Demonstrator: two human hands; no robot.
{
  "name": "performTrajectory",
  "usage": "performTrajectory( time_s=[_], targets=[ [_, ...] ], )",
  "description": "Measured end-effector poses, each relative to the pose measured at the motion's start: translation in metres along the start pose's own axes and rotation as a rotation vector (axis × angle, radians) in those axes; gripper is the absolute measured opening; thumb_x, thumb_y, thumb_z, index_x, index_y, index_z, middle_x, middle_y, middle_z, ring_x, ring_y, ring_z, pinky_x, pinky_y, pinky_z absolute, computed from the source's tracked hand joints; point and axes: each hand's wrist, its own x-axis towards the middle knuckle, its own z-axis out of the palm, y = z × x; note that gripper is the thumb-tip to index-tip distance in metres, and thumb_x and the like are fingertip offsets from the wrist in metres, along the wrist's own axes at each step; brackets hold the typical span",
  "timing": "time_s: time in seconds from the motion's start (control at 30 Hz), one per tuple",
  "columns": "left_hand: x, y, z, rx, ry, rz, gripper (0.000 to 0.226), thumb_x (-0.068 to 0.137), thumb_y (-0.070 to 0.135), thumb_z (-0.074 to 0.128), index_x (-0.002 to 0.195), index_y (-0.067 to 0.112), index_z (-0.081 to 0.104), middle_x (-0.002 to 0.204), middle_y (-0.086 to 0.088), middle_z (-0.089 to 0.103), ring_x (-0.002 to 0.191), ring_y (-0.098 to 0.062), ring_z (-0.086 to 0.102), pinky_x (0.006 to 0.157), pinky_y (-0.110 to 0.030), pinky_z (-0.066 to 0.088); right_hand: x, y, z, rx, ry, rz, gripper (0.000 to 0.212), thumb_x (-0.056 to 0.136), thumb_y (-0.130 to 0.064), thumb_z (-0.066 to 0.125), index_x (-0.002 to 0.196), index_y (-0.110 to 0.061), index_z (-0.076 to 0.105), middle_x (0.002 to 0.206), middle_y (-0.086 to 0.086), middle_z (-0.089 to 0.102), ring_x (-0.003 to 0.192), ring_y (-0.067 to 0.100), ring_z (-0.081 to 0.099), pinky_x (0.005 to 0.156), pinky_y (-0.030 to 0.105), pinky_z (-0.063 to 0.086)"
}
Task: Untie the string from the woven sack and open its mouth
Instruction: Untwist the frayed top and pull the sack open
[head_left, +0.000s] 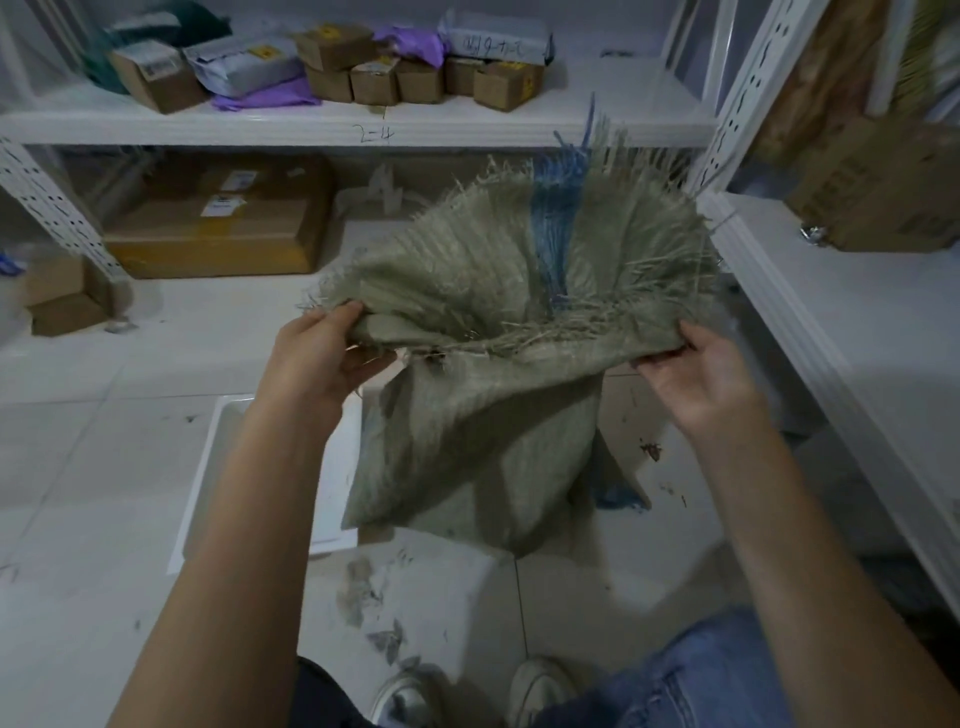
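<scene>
A grey-green woven sack (467, 447) with a blue stripe hangs in front of me above the floor. Its frayed mouth is spread wide, the far side fanned upward and the near edge stretched between my hands. My left hand (322, 358) pinches the left end of the near edge. My right hand (701, 374) pinches the right end. No string shows around the mouth; a small dark knot or tangle (434, 358) sits on the near edge beside my left hand. The lower sack droops limp.
White metal shelving (467, 124) runs ahead with cardboard boxes (374, 78) and parcels. A second shelf (831, 291) stands close on the right. A large box (218, 228) lies under the shelf. On the tiled floor are a white tray (228, 447) and my shoes (535, 686).
</scene>
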Motion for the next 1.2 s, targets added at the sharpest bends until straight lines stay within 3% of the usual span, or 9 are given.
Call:
performTrajectory(
  time_s=[0.2,0.37,0.5,0.67,0.73,0.87,1.0,1.07,1.2],
  targets=[
    [0.001,0.005,-0.015,0.005,0.068,-0.03,0.017,0.094,0.015,0.051,0.079,0.008,0.054,0.084,-0.012,0.062,0.077,-0.023,0.064,0.065,-0.038,0.058,0.007,-0.013,-0.022,-0.204,0.133,0.012,0.042,0.103,-0.012,0.021,0.14,-0.002,0.038,0.143,0.015,0.046,0.132,0.027,0.044,0.106,0.037,0.037],
    [0.014,-0.002,-0.024,0.017,0.127,-0.117,0.016,0.092,0.015,0.056,0.089,0.0,0.053,0.091,-0.012,0.061,0.076,-0.02,0.063,0.05,-0.033,0.059,0.018,-0.012,-0.046,-0.448,0.196,0.067,0.036,0.102,-0.02,0.027,0.093,-0.008,0.06,0.075,0.002,0.074,0.067,0.021,0.069,0.044,0.025,0.057],
    [0.03,-0.004,-0.038,-0.019,0.048,-0.256,0.033,0.092,0.025,0.056,0.119,0.006,0.057,0.106,-0.01,0.065,0.085,-0.019,0.065,0.054,-0.034,0.056,0.022,-0.02,-0.055,-0.647,0.273,0.04,0.033,0.1,-0.021,0.039,0.073,-0.011,0.056,0.04,-0.001,0.065,0.033,0.011,0.061,0.028,0.019,0.045],
    [0.051,-0.015,-0.058,0.514,0.088,-0.397,0.017,0.085,0.023,0.065,0.086,0.007,0.06,0.057,-0.011,0.067,0.047,-0.023,0.064,0.035,-0.027,0.052,0.034,-0.021,-0.069,-0.859,0.286,0.132,0.031,0.097,-0.015,0.042,0.072,-0.005,0.057,0.035,0.002,0.061,0.029,0.012,0.059,0.027,0.019,0.044],
    [0.061,-0.023,-0.062,0.946,0.125,-0.304,0.024,0.085,0.02,0.065,0.077,-0.002,0.058,0.067,-0.021,0.065,0.054,-0.03,0.059,0.037,-0.025,0.049,0.039,-0.02,-0.072,-0.947,0.271,0.144,0.027,0.096,-0.011,0.043,0.074,-0.002,0.056,0.032,0.001,0.059,0.027,0.011,0.057,0.026,0.018,0.043],
    [0.055,-0.047,-0.034,1.587,0.254,0.204,0.067,0.085,0.039,0.062,0.129,-0.006,0.04,0.133,-0.03,0.042,0.12,-0.041,0.044,0.102,-0.047,0.04,0.058,-0.01,-0.069,-1.033,0.193,0.241,0.035,0.098,-0.011,0.04,0.067,-0.005,0.052,0.032,0.002,0.059,0.027,0.011,0.057,0.027,0.017,0.043],
    [0.024,-0.123,0.021,2.017,-0.493,1.032,0.093,0.083,0.063,0.045,0.149,0.009,0.007,0.159,-0.018,0.006,0.148,-0.034,0.001,0.116,-0.059,-0.002,0.071,0.002,-0.067,-1.005,0.124,0.308,0.066,0.099,-0.012,0.036,0.039,-0.005,0.062,0.03,0.003,0.057,0.025,0.011,0.056,0.024,0.017,0.04],
    [0.034,-0.158,0.036,2.143,-0.618,1.01,0.102,0.083,0.064,0.043,0.149,0.006,-0.011,0.159,-0.018,-0.009,0.147,-0.036,-0.012,0.116,-0.062,-0.005,0.077,0.007,-0.07,-0.995,0.087,0.35,0.08,0.1,-0.014,0.034,0.024,-0.003,0.057,0.031,0.005,0.058,0.026,0.012,0.056,0.023,0.018,0.04],
    [0.073,-0.191,0.047,2.081,-0.438,0.831,0.109,0.082,0.061,0.05,0.147,0.005,-0.017,0.16,-0.018,-0.009,0.147,-0.039,-0.007,0.115,-0.064,0.003,0.09,0.009,-0.086,-0.927,0.094,0.408,0.064,0.09,-0.014,0.054,0.029,0.001,0.059,0.036,0.01,0.061,0.029,0.016,0.06,0.024,0.023,0.042]
  ],
)
